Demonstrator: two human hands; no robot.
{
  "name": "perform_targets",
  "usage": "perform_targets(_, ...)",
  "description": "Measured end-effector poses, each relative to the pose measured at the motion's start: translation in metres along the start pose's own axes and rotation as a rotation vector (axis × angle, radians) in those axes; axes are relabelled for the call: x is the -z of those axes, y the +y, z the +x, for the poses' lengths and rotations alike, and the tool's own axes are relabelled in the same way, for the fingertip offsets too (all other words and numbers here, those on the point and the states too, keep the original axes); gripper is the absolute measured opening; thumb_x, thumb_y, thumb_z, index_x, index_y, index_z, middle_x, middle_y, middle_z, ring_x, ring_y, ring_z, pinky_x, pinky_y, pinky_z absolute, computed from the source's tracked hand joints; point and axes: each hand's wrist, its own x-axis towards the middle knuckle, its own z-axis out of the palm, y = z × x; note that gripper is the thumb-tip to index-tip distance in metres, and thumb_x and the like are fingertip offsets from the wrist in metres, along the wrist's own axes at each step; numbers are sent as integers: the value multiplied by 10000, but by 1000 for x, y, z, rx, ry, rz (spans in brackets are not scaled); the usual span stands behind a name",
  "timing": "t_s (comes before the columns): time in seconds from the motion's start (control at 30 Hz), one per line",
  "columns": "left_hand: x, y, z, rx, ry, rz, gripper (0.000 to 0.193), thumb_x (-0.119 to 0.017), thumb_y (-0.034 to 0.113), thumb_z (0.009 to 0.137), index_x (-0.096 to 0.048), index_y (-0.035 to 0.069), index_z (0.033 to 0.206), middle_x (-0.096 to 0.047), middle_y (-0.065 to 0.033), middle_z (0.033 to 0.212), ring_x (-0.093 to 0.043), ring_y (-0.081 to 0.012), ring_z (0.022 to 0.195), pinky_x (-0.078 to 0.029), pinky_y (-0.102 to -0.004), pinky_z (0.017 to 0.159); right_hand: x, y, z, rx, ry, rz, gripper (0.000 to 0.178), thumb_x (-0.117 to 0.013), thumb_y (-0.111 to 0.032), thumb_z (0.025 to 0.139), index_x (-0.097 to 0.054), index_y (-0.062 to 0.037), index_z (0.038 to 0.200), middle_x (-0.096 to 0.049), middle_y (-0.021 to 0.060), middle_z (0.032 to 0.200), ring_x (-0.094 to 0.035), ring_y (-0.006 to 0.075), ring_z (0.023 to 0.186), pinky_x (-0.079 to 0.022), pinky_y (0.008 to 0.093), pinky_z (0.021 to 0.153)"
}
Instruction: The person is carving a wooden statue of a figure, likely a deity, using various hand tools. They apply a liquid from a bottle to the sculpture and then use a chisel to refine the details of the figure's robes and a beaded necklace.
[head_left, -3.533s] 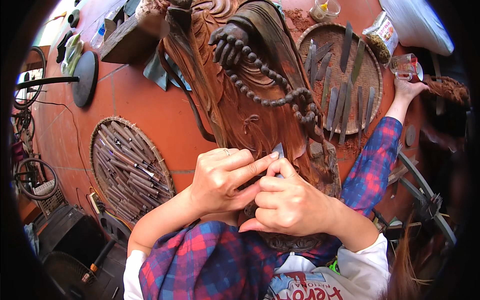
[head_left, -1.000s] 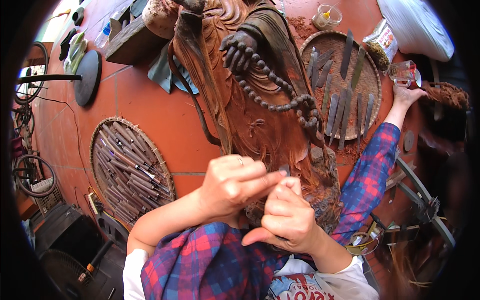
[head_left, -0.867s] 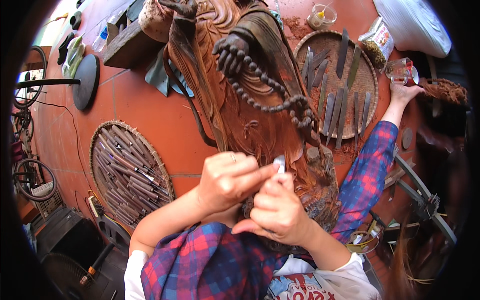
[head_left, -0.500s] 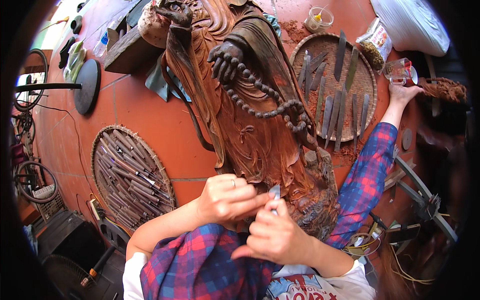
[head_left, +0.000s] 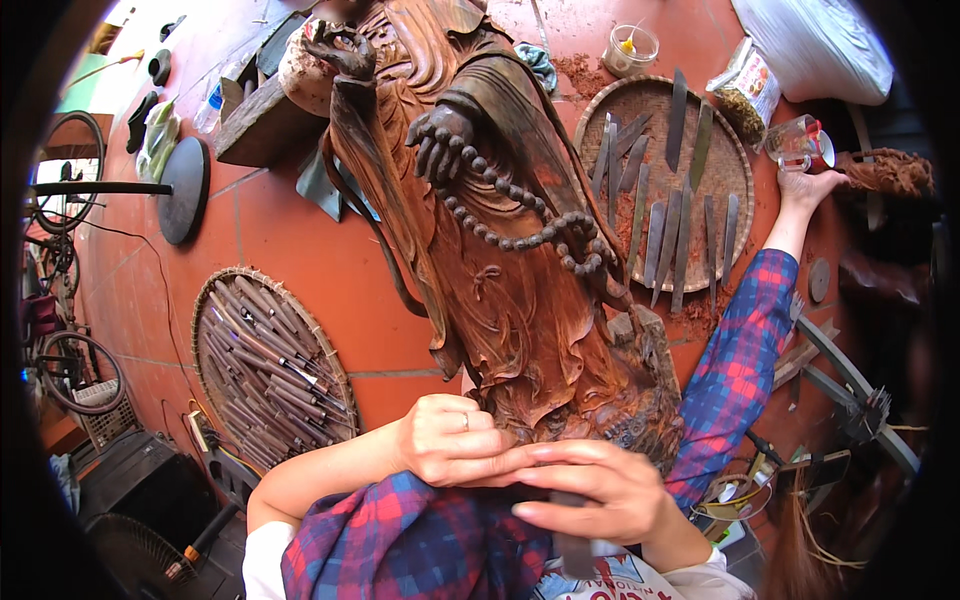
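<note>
A large carved wooden statue in flowing robes (head_left: pixel 500 330) lies before me, with a string of carved wooden beads (head_left: pixel 500 238) hanging from its raised hand. At its base end, my left hand (head_left: pixel 455 440) is closed, fingers curled and pressed together; whatever they pinch is hidden. Touching its fingertips, my right hand (head_left: pixel 605 490) has its fingers forward and its thumb beneath. A flat grey metal blade (head_left: pixel 573 540), blurred, sits between that thumb and fingers and points down toward my lap. Plaid cloth (head_left: pixel 420 530) lies across my lap.
A round woven tray (head_left: pixel 358 400) with many wooden-handled tools stands left. Another woven tray (head_left: pixel 748 190) at right bears flat metal blades. A co-worker's plaid-sleeved arm (head_left: pixel 740 350) reaches along the right, its hand at a glass mug (head_left: pixel 800 145). A wooden block (head_left: pixel 265 120) lies upper left.
The blade has swung from pointing up between my hands to pointing down under my right hand. Both hands have come slightly nearer to me, and the right hand's fingers have straightened.
</note>
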Motion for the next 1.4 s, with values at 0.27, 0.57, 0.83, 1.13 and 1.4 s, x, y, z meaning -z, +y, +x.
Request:
perform_targets(0.27, 20, 6, -12, 294, 53, 165, 325, -795, 132, 744, -793, 69, 1063, -612, -5, 647, -545, -136, 515, -408, -279, 478, 77, 39, -66, -747, 739, 176, 172, -577, -121, 1023, -615, -9, 1148, -684, 83, 765, -666, 139, 609, -533, 231, 522)
perform_targets(0.57, 18, 31, -35, 617, 169, 266, 220, -740, 32, 801, -775, -11, 1014, -604, -65, 623, -530, -162, 512, -401, -285, 491, 168, 229, -96, -936, 826, 359, 115, -630, -1, 946, -608, 12, 1058, -661, 86, 870, -687, 181, 724, -615, 313, 637)
perform_targets(0.83, 1, 33, -28, 695, 185, 258, 186, -749, 25, 822, -778, 4, 1005, -638, -75, 655, -549, -148, 530, -418, -269, 506, 162, 303, -98, -1121, 561, -176, 219, -839, -100, 753, -744, -10, 928, -733, 88, 785, -710, 155, 739, -574, 336, 688)
perform_targets(1.13, 7, 25, -26, 643, 133, 278, 238, -762, -20, 775, -785, 26, 1007, -642, -61, 655, -551, -150, 530, -433, -268, 512, 129, 253, -59, -975, 401, -791, 237, -851, -230, 751, -731, -37, 817, -721, 161, 765, -721, 334, 765, -559, 440, 716)
perform_targets(1.4, 1, 27, -18, 699, 232, 264, 135, -789, -25, 776, -726, 41, 877, -645, -55, 800, -548, -106, 628, -422, -224, 542, 108, 258, -40, -938, 348, -587, 200, -827, -247, 777, -755, -72, 842, -730, 136, 769, -730, 282, 743, -563, 394, 705)
